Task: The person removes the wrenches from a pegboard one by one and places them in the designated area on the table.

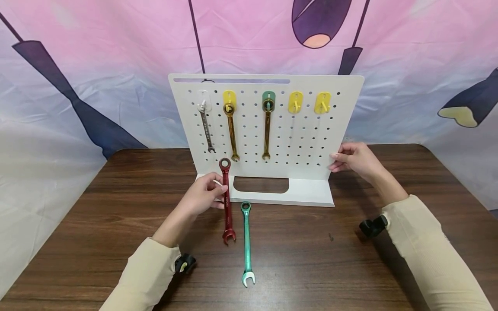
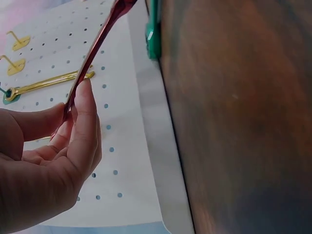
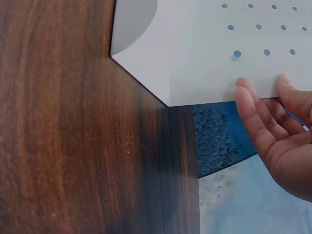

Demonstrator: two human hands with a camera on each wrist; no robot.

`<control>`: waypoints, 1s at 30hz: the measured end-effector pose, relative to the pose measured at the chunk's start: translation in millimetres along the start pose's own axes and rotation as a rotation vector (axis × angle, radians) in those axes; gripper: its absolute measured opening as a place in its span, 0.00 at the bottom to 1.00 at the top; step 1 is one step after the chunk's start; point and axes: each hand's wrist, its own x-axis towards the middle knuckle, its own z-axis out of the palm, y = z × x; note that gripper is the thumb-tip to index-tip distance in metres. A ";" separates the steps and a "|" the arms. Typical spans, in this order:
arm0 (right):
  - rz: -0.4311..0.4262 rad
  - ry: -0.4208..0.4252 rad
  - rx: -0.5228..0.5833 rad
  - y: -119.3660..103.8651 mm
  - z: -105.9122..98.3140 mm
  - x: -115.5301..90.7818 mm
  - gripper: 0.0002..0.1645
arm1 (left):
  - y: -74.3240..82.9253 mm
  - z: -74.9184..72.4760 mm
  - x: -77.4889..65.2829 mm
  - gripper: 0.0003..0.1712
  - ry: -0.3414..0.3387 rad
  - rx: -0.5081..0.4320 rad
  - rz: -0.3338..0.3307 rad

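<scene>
My left hand (image 1: 204, 194) pinches a red combination wrench (image 1: 227, 203) by its shaft, ring end up, in front of the pegboard. The left wrist view shows thumb and fingers on the red shaft. My right hand (image 1: 358, 160) holds the lower right edge of the white pegboard (image 1: 303, 142); its fingertips overlap the board's edge in the right wrist view. A green combination wrench (image 1: 247, 242) lies on the table just right of the red one. A small silver wrench (image 1: 207, 129) and two gold wrenches (image 1: 232, 134) hang on the board's hooks.
Two yellow hooks (image 1: 295, 103) at the board's right side bear no wrench. The board's white base (image 1: 311, 192) stands on the brown wooden table (image 1: 295, 259). Behind hangs a patterned cloth (image 1: 128, 52). Each sleeve has a dark wrist device (image 1: 373, 226) near the cuff.
</scene>
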 end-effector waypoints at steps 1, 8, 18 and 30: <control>-0.001 -0.001 0.000 -0.1 0.0 0.0 0.16 | -0.8 -0.7 -0.9 0.04 -0.007 0.006 -0.007; 0.003 0.002 0.002 -0.3 -0.4 0.4 0.16 | -6.2 -7.2 -8.1 0.04 -0.063 0.048 -0.067; 0.001 -0.002 0.035 1.6 -0.2 1.3 0.14 | -13.1 -11.5 -20.2 0.02 -0.210 0.078 -0.105; 0.006 0.003 0.005 0.3 0.1 0.2 0.16 | -17.0 -12.1 -29.3 0.02 -0.314 0.097 -0.162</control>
